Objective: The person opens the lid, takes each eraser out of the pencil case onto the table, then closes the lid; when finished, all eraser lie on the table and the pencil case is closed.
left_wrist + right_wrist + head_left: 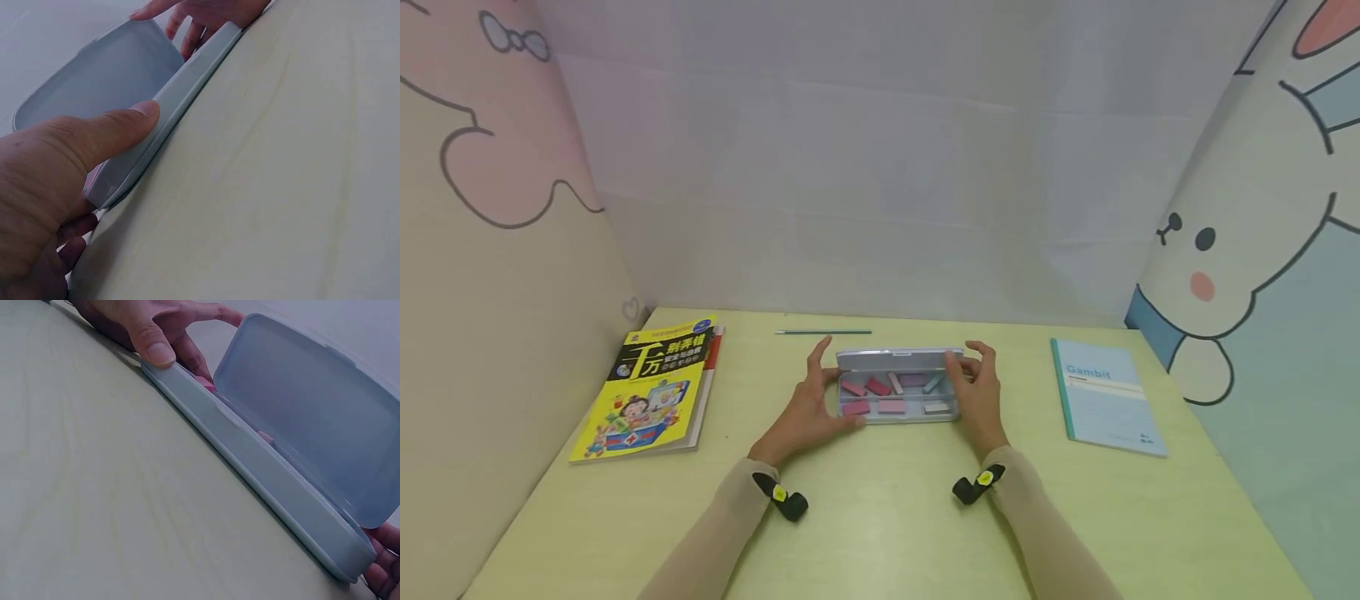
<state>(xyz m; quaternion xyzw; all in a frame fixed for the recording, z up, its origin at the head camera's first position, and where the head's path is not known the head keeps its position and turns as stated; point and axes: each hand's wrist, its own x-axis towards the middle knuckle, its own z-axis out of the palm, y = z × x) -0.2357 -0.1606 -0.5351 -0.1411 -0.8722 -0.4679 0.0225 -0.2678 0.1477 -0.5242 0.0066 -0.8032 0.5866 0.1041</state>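
Note:
An open pencil case (910,420) lies on the table in the middle of the head view, its pale lid (880,362) tilted up at the back. Several pink, white and bluish blocks like erasers (892,407) sit in its compartments. My left hand (811,408) grips the case's left end, thumb on the front rim and fingers round the side. At the other end, my right hand (981,400) holds the lid's right corner with the thumb in front and fingers behind. The right wrist view shows the case's front wall (262,469) and the lid's smooth inside (300,400).
Behind the case lies a green pencil (823,332). A yellow illustrated book (655,400) rests on another book at the left. To the right is a light blue notebook (1108,396). Fabric walls (865,183) enclose the table's back and sides.

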